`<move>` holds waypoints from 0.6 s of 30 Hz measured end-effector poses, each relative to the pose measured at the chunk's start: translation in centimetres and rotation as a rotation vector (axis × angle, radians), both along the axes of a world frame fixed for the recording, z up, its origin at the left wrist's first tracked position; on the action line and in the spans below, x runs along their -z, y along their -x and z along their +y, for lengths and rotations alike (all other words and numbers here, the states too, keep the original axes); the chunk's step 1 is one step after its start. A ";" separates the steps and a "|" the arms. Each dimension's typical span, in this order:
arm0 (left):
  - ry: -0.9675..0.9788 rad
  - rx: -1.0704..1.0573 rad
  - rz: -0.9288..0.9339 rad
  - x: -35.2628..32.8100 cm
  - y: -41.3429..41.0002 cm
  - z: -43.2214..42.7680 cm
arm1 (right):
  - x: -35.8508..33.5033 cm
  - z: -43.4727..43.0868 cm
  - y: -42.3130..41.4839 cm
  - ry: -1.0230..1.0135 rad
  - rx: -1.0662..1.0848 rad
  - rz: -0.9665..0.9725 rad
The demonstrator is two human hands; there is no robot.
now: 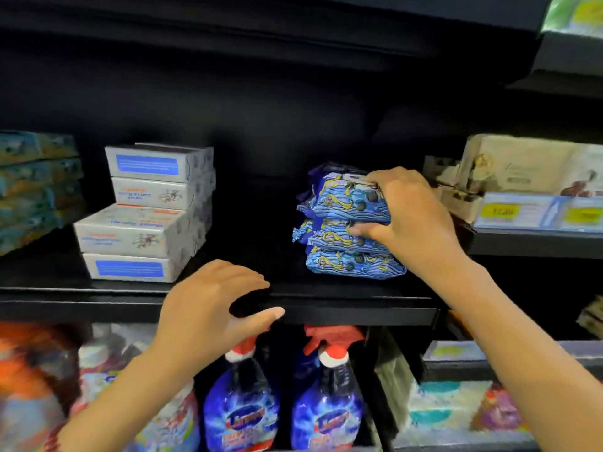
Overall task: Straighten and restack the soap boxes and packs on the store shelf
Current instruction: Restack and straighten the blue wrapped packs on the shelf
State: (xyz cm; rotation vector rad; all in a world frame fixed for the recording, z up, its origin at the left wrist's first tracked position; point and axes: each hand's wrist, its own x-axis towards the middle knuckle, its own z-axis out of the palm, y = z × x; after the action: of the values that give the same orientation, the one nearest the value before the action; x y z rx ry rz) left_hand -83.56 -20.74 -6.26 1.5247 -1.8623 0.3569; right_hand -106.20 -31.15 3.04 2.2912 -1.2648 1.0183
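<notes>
A stack of blue patterned soap packs stands on the black shelf, right of centre. My right hand grips the right end of the upper packs, fingers curled over the top one and thumb against the pack below. A stack of white soap boxes sits at the left of the same shelf, its layers offset and skewed. My left hand hovers in front of the shelf's edge between the two stacks, fingers loosely spread and holding nothing.
Teal boxes are stacked at the far left. Beige boxes sit on the neighbouring shelf at right, above yellow price tags. Blue spray bottles with red triggers stand on the shelf below.
</notes>
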 end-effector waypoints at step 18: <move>-0.251 0.433 1.129 -7.9 0.4 -0.6 | 3.1 5.4 -5.9 0.633 -0.349 -0.182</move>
State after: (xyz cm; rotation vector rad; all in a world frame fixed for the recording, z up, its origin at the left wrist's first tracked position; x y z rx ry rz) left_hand -83.96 -21.33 1.65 1.0273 -1.2341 -0.8127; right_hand -100.27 -25.77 -0.10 1.9663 -0.4793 1.5119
